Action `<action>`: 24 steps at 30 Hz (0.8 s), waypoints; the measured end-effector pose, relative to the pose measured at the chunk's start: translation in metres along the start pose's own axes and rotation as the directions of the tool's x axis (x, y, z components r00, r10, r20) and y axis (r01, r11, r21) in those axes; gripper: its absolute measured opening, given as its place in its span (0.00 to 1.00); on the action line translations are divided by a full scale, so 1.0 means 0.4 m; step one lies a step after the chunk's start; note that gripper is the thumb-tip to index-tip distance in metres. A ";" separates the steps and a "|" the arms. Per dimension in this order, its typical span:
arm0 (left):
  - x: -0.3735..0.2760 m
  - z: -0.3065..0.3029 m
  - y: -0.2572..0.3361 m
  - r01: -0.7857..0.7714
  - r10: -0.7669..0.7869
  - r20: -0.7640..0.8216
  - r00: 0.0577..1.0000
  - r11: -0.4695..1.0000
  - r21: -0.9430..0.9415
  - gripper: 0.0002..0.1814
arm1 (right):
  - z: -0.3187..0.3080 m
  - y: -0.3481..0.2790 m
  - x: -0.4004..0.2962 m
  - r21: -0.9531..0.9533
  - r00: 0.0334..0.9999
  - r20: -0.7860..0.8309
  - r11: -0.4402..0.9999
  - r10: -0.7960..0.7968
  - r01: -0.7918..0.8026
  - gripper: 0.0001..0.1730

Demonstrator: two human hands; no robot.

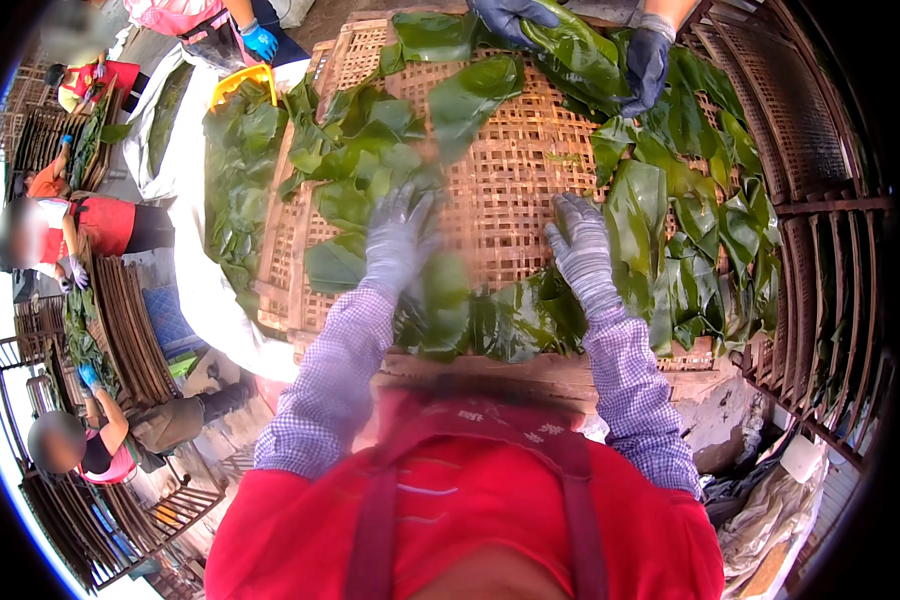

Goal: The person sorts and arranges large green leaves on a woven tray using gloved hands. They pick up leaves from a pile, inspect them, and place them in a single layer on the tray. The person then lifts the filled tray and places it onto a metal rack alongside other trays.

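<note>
A woven bamboo drying tray [495,210] lies before me, spread with wet, glossy green sheets that look like kelp [637,225]. My left hand [397,244], in a pale glove and blurred, lies flat over green pieces left of the bare weave, fingers apart. My right hand [581,244], in a similar glove, is spread at the right edge of that bare weave, beside a long green sheet. Neither hand shows a firm grip. More folded kelp [525,315] lies along the near edge between my forearms.
Across the tray, another person's dark-gloved hands [643,71] handle a bunch of kelp. At left, a white sheet [206,285] borders a heap of green pieces [244,165] with a yellow plastic basket [244,77]. Slatted racks [825,285] stand at right. Several people work farther left.
</note>
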State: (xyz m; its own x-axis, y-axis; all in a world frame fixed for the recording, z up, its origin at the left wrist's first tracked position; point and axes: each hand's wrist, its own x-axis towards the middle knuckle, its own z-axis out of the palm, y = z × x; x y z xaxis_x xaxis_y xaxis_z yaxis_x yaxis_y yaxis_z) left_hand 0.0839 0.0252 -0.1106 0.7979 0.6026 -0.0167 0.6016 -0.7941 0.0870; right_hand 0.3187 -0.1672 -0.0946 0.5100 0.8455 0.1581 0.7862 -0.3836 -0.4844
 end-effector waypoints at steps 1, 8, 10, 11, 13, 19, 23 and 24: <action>-0.003 0.019 -0.026 -0.016 0.017 -0.020 1.000 0.999 0.040 0.37 | 0.036 -0.025 0.018 0.051 0.998 0.044 0.998 -0.048 0.045 0.27; -0.017 0.005 -0.128 0.199 -0.239 -0.190 0.952 0.958 -0.205 0.30 | 0.135 -0.329 0.180 -0.035 0.849 0.520 0.991 -0.094 0.132 0.38; -0.030 0.023 -0.184 0.189 -0.233 -0.173 0.957 0.953 -0.239 0.27 | 0.211 -0.367 0.192 -0.144 0.899 0.415 0.966 -0.139 0.215 0.41; -0.037 0.034 -0.208 0.179 -0.226 -0.165 0.960 0.950 -0.257 0.26 | 0.245 -0.370 0.214 -0.142 0.877 0.477 0.979 -0.063 0.148 0.40; -0.040 0.004 -0.215 0.271 -0.324 -0.093 0.941 0.892 -0.363 0.24 | 0.273 -0.381 0.260 -0.180 0.849 0.528 0.981 0.029 0.079 0.36; -0.039 -0.006 -0.281 0.276 -0.426 0.047 0.903 0.494 -0.825 0.23 | 0.332 -0.305 0.240 0.558 0.945 0.310 0.824 -0.101 -0.095 0.15; -0.063 -0.083 -0.183 0.278 -0.442 0.050 0.896 0.468 -0.839 0.19 | 0.216 -0.322 0.121 0.840 0.881 0.439 0.268 0.176 -0.473 0.11; -0.078 -0.090 -0.149 0.329 -0.420 0.187 0.888 0.294 -0.897 0.19 | 0.192 -0.334 0.091 0.833 0.869 0.450 0.252 0.207 -0.492 0.10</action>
State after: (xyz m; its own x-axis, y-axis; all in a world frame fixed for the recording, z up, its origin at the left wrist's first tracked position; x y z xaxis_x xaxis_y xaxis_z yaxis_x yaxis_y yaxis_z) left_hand 0.0219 0.0566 -0.0796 0.4630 0.8538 -0.2381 0.4040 0.0359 0.9140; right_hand 0.2053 -0.0564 -0.0902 0.4485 0.8225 -0.3498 -0.3432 -0.2029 -0.9171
